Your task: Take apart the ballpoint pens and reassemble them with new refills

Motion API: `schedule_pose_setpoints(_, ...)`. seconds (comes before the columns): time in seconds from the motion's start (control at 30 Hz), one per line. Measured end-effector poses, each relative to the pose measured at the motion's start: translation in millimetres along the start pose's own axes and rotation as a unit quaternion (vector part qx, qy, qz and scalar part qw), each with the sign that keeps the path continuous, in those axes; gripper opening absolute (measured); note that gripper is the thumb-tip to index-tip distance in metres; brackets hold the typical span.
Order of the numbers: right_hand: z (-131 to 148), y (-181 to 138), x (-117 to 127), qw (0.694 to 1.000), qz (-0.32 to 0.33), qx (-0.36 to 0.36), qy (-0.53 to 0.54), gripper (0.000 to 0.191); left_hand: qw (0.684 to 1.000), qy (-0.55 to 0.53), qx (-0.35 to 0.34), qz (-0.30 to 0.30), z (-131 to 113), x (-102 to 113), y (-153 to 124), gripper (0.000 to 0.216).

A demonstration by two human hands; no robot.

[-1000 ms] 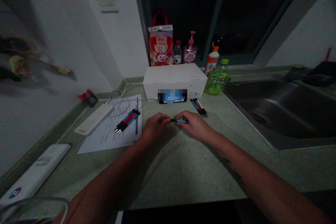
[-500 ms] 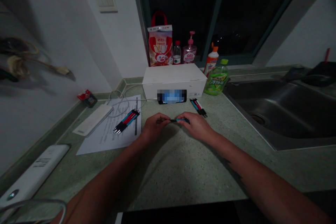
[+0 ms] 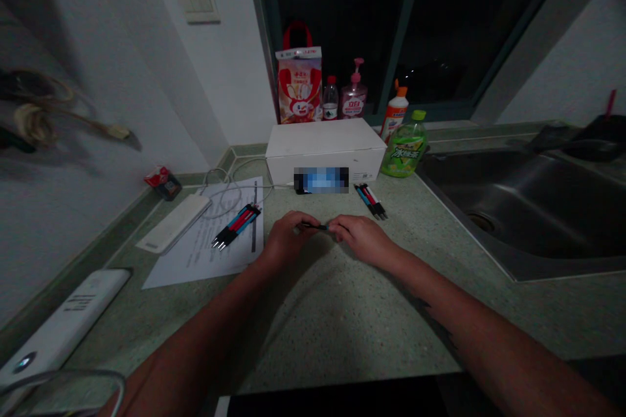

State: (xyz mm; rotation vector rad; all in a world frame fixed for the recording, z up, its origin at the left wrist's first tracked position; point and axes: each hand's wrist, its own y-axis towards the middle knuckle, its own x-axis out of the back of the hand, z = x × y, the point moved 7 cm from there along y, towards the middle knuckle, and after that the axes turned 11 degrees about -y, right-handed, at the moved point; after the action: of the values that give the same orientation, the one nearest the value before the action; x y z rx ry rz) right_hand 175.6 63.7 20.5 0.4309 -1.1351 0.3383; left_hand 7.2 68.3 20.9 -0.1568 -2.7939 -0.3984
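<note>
My left hand and my right hand meet over the speckled green counter, both pinched on the ends of one thin pen. Only its short dark middle shows between the fingers. A bundle of red, blue and black pens lies on a printed sheet to the left. A smaller group of pens lies to the right, in front of a white box.
A phone leans on the white box. Two white power banks and a cable lie at left. Bottles and a red bag line the window sill. A steel sink fills the right.
My right hand has slid left along the pen toward my left hand, covering the blue barrel that showed before. The hands are closer together.
</note>
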Motion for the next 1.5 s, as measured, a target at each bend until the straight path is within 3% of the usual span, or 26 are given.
schedule_pose_setpoints(0.23, 3.1, -2.3, 4.6, 0.999, -0.019, 0.020, -0.017, 0.005, 0.999, -0.001, -0.049, -0.006, -3.1, -1.1, -1.6, 0.008)
schedule_pose_setpoints(0.37, 4.1, -1.1, -1.1, 0.999, 0.027, 0.014, -0.039, 0.022, 0.996, 0.003, -0.088, 0.003, -6.8, -2.2, -3.8, 0.010)
schedule_pose_setpoints(0.47, 5.0, -0.6, -3.3, 0.998, 0.043, 0.003, -0.044, 0.025, 0.995, 0.007, -0.095, 0.006, -7.4, -1.8, -3.9, 0.010)
schedule_pose_setpoints(0.63, 4.9, -1.2, 0.0, 1.000, 0.020, -0.021, -0.013, 0.011, 0.997, 0.025, -0.076, 0.004, -10.2, -1.0, -4.4, 0.007)
schedule_pose_setpoints(0.8, 5.6, -1.6, -2.2, 0.999, 0.040, -0.012, -0.001, 0.020, 0.998, 0.027, -0.061, 0.008, -7.0, -3.1, -4.2, 0.009)
schedule_pose_setpoints(0.9, 6.3, -1.4, 3.8, 0.999, 0.001, 0.004, 0.033, 0.005, 0.998, 0.021, -0.053, -0.003, -5.2, -2.6, -3.1, 0.008)
schedule_pose_setpoints(1.03, 5.4, -2.4, 9.4, 0.998, -0.038, 0.022, 0.053, 0.015, 0.999, 0.017, -0.047, 0.004, -6.9, -2.1, -3.1, 0.006)
schedule_pose_setpoints(1.13, 5.6, -2.1, 7.2, 0.999, -0.026, 0.028, 0.034, 0.003, 0.998, 0.022, -0.054, 0.005, -8.8, -0.8, -4.0, 0.006)
schedule_pose_setpoints(1.23, 4.4, -0.9, 3.7, 1.000, -0.003, 0.015, 0.000, 0.015, 0.998, 0.020, -0.054, 0.002, -9.2, -0.8, -4.2, 0.008)
schedule_pose_setpoints(1.4, 3.1, 0.5, 5.9, 1.000, -0.015, 0.005, -0.021, 0.014, 1.000, -0.022, 0.010, 0.019, -3.4, -6.4, -3.2, 0.027)
schedule_pose_setpoints(1.5, 2.3, 0.2, 7.7, 0.999, -0.024, 0.004, -0.024, 0.011, 0.998, -0.019, 0.047, 0.035, 0.5, -7.9, -2.9, 0.019)
